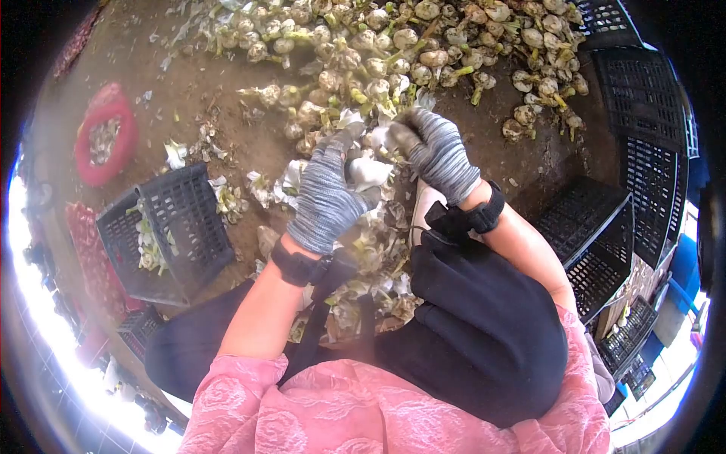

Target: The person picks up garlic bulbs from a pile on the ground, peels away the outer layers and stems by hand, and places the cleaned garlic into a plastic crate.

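Nearest the camera was the pink patterned fabric top, above the black cloth trousers. At far left lay a round pink mesh bag, then an open black plastic crate, its rim facing the work. Brown ground between crate and hands seemed to give the left elbow room. The left hand, in a grey knitted glove, had thumb and fingers clamped around a smooth white garlic bulb, over papery scraps. The right hand, gloved alike, was beside it, fingers bent; whether they pinched anything could not be told. Steady cupping with light fingertip work suited so rounded a thing. Beyond spread stalked garlic bulbs; at right, black slatted crates edged the ground, limiting wide rightward swings.
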Available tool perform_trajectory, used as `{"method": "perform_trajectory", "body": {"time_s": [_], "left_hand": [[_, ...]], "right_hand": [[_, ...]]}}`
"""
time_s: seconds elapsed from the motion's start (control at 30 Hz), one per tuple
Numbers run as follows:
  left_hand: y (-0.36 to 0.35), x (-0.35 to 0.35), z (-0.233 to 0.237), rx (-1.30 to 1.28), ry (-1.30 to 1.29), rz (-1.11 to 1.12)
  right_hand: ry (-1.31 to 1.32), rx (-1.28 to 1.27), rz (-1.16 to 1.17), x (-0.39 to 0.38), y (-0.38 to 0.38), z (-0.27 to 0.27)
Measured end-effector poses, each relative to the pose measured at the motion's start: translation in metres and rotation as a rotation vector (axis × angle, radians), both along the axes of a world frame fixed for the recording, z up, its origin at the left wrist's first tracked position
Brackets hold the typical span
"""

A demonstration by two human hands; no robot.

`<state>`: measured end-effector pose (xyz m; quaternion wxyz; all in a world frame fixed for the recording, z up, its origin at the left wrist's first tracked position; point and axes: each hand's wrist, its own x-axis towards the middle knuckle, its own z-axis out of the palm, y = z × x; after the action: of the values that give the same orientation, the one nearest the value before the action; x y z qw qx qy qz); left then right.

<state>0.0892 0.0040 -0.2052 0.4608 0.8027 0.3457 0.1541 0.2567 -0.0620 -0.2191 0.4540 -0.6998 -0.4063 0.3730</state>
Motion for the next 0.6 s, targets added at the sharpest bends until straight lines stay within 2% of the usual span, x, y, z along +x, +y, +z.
{"method": "perform_trajectory", "body": {"time_s": [0.07, 0.1, 0.13, 0.17, 0.2, 0.23, 0.27, 0.33, 0.37, 0.4, 0.47, 0.5, 0.57, 0.6], "left_hand": [[-0.001, 0.001, 0.003, -0.188, -0.307, 0.073], [0.003, -0.002, 0.010, -0.223, -0.338, 0.063], [0.013, -0.004, 0.021, -0.478, -0.449, 0.177], [0.031, -0.019, 0.023, -0.488, -0.416, 0.335], [0.048, -0.035, 0.024, -0.501, -0.388, 0.494], [0.073, -0.061, 0.026, -0.145, -0.271, 0.467], [0.091, -0.078, 0.038, 0.678, 0.135, 0.558], [0.155, -0.158, 0.037, -0.113, -0.967, 0.773], [0.172, -0.194, 0.048, -0.538, -1.441, 0.754], [0.197, -0.248, 0.037, -0.440, -1.476, 1.059], [0.152, -0.169, 0.068, -0.435, -1.556, 1.459], [0.148, -0.181, 0.040, -0.710, -1.607, 1.011], [0.143, -0.183, -0.024, -0.739, -1.055, 0.750], [0.140, -0.159, -0.049, -0.505, -0.508, 0.892]], "right_hand": [[-0.054, -0.003, -0.062, 0.009, -0.001, -0.016], [-0.040, -0.141, 0.041, 0.016, -0.002, -0.024], [-0.027, -0.280, 0.144, 0.020, -0.004, -0.031], [0.192, -0.267, 0.308, 0.022, -0.008, -0.040], [-0.023, -0.393, 0.676, 0.023, 0.002, -0.033], [0.108, -0.331, 0.751, 0.020, -0.002, -0.034], [0.239, -0.266, 0.825, 0.016, -0.007, -0.038], [0.181, -0.245, 0.848, 0.018, -0.005, -0.042], [0.150, -0.329, 0.715, 0.023, 0.000, -0.041], [0.121, -0.412, 0.581, 0.028, 0.003, -0.041], [0.154, -0.377, 0.445, 0.038, 0.000, -0.067], [0.107, -0.413, 0.410, 0.040, 0.001, -0.068], [0.064, -0.451, 0.375, 0.037, 0.001, -0.065], [0.218, -0.512, 0.284, 0.034, 0.003, -0.060]]}}
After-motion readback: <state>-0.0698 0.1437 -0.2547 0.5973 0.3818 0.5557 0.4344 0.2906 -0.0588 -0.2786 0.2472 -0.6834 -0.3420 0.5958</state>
